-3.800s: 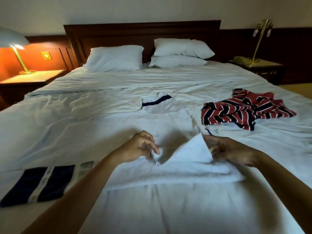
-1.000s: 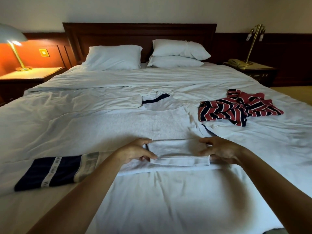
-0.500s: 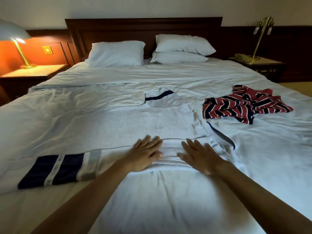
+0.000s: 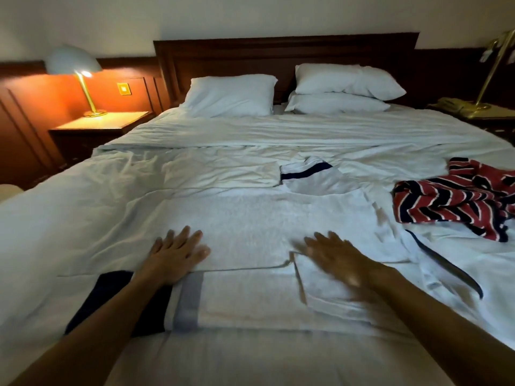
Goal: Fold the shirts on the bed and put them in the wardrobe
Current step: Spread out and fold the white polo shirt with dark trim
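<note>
Pressing palm-down, the fingers [image 4: 192,238] of the left hand [image 4: 174,256] lie straight and slightly spread on the white shirt [image 4: 250,218]. They grip nothing. The right hand [image 4: 338,260] is motion-blurred; its fingers [image 4: 315,242] appear extended and flat, resting on a raised folded corner of the same shirt, with nothing pinched as far as the blur allows.

Layout of the white shirt:
- It is spread across the near half of the bed [image 4: 83,218].
- A folded strip [image 4: 245,296] runs crosswise between the two forearms.
- The navy sleeve end [image 4: 111,299] lies at the left, partly under the left forearm, with a grey band [image 4: 189,299] just beside it.
- The collar [image 4: 306,172], edged with a dark stripe, points toward the headboard [image 4: 278,51].

A striped shirt [image 4: 451,196] in red, navy and white lies crumpled on the right side of the bed, apart from both hands and just beyond the white shirt's right edge.

Three white pillows [image 4: 231,96] rest against the headboard. A lit lamp [image 4: 75,65] stands on the nightstand [image 4: 103,125] at the left.
</note>
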Demonstrator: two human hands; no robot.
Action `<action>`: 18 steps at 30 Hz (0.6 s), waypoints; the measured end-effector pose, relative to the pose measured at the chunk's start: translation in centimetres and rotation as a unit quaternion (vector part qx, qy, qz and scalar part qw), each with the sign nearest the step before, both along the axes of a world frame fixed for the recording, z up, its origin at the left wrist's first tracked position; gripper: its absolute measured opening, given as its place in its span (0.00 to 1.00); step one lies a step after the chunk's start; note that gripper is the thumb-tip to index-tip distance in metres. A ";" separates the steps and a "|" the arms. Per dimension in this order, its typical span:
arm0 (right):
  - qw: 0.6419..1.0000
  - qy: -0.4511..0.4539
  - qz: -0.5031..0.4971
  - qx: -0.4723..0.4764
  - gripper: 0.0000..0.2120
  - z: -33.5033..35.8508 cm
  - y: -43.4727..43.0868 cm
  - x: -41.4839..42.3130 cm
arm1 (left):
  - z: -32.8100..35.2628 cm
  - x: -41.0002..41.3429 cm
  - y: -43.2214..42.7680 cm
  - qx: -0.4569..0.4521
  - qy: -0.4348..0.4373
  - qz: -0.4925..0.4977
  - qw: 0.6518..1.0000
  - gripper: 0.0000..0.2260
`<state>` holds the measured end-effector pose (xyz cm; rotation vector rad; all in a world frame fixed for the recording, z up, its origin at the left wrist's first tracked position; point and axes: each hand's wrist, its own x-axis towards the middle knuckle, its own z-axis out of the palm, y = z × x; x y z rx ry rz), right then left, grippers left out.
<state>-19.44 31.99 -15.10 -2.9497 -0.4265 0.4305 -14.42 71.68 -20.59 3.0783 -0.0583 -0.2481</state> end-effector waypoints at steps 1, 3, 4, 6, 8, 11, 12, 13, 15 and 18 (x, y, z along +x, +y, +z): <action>1.000 0.015 0.015 -0.018 0.32 -0.9 1.0 1.7 | 0.0 1.1 0.4 0.001 0.002 0.034 0.999 0.34; 0.999 -0.005 0.026 -0.038 0.52 -2.7 2.2 5.5 | -0.2 3.3 1.0 -0.004 -0.006 0.082 0.997 0.35; 0.999 -0.024 0.013 -0.029 0.54 -3.2 2.8 7.2 | -0.4 4.6 1.4 -0.006 -0.017 0.095 0.995 0.36; 0.997 -0.066 -0.024 0.020 0.42 -4.4 3.7 10.7 | -0.8 7.3 2.3 -0.007 -0.037 0.106 0.994 0.37; 0.993 -0.108 -0.025 0.038 0.34 -5.2 4.5 13.8 | -1.1 10.2 3.3 -0.010 -0.046 0.106 0.993 0.37; 0.987 -0.155 0.012 0.029 0.29 -5.7 5.0 18.4 | -1.4 14.5 4.8 -0.014 -0.078 0.088 0.993 0.38; 0.985 -0.168 0.025 0.030 0.28 -5.5 5.1 19.7 | -1.5 15.7 5.2 -0.014 -0.097 0.066 0.993 0.38; 0.982 -0.184 0.037 0.032 0.27 -5.5 5.2 21.0 | -1.6 16.9 5.5 -0.015 -0.123 0.032 0.992 0.38; 0.978 -0.197 0.051 0.035 0.25 -5.2 5.2 23.3 | -1.5 18.6 5.8 -0.015 -0.178 -0.060 0.982 0.38; 0.977 -0.206 0.033 -0.052 0.28 -4.1 4.7 25.7 | -1.1 20.1 6.0 -0.053 -0.233 -0.154 0.959 0.32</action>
